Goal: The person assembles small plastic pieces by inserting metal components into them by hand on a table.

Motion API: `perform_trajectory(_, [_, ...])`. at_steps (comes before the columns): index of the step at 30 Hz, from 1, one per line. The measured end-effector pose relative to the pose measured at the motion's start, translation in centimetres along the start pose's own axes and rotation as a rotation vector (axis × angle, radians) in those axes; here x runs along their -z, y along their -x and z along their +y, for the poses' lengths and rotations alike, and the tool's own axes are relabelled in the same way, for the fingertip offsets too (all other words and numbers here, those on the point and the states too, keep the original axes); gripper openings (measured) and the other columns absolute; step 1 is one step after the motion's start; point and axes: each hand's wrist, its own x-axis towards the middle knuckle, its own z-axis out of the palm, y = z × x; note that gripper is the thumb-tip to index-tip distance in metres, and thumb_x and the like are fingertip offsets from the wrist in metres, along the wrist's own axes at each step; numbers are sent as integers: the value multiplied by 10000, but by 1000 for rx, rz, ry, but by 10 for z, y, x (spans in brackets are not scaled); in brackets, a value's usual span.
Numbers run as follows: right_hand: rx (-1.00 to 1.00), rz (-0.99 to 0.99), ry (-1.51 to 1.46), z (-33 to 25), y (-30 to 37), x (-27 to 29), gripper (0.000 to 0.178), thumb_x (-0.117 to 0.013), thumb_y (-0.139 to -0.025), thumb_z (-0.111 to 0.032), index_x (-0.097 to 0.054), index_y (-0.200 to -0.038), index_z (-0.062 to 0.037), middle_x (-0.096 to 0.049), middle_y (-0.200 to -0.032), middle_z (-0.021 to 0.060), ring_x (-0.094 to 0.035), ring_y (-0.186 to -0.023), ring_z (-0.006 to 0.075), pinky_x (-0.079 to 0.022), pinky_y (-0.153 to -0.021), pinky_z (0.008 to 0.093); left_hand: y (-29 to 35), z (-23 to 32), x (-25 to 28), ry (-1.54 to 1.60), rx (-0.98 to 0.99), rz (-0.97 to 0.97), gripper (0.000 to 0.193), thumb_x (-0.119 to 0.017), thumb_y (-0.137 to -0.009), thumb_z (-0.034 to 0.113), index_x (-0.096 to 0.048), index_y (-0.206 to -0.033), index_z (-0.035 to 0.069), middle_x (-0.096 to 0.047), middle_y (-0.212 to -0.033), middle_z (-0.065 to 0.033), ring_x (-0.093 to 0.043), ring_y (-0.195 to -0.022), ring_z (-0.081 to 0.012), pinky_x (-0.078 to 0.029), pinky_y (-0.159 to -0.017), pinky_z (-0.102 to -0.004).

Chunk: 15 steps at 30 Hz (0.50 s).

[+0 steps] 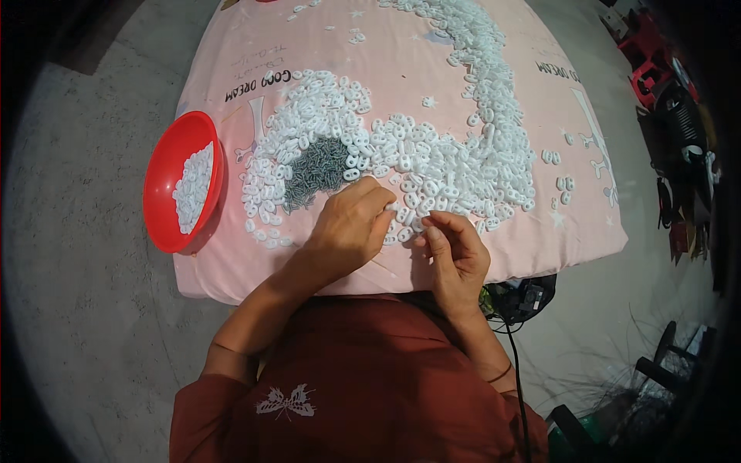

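Overhanging grey floor (93, 193): pink cloth (397, 50).
Left hand (349, 224), right hand (460, 258) are curling beside white pieces (444, 189); cannot tell if grasping.

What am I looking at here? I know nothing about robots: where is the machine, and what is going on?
There is no machine at work: these are a person's bare hands. The one picture comes from a fisheye camera on their head, looking down, so straight edges bend. On the pink cloth lie many small white pieces, some bordering a grey pile that looks like screws. A red bowl at the left holds more white pieces. The left hand and right hand are close together by the pieces; what their fingers hold is too small to tell.
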Motion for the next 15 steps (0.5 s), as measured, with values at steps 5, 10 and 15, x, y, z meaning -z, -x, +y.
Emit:
perform_trajectory(5, [-4,-27,1,0,-1,0,190,-570,-972,-36,-584,-1147,35,-653,-1016,85,-620,-816,104,-499,-708,226,-1,-5,3,21,20,25,85,-606,-869,-7,-629,-941,-46,-607,-814,-145,-606,-670,-258,-469,-601,-331])
perform_trajectory(10, [104,-26,105,2,-4,-2,143,-577,-943,12,-620,-1073,54,-642,-975,96,-638,-788,122,-518,-714,235,1,9,5,265,218,-78,88,-578,-892,-7,-627,-951,-50,-599,-792,-94,-588,-682,-153,-465,-612,-285])
perform_trajectory(15, [171,-29,198,-1,-7,-4,105,-601,-908,37,-654,-996,55,-650,-909,113,-657,-736,141,-526,-665,244,4,16,7,431,352,-151,92,-576,-912,20,-629,-962,-37,-598,-791,-63,-577,-705,-113,-467,-637,-257])
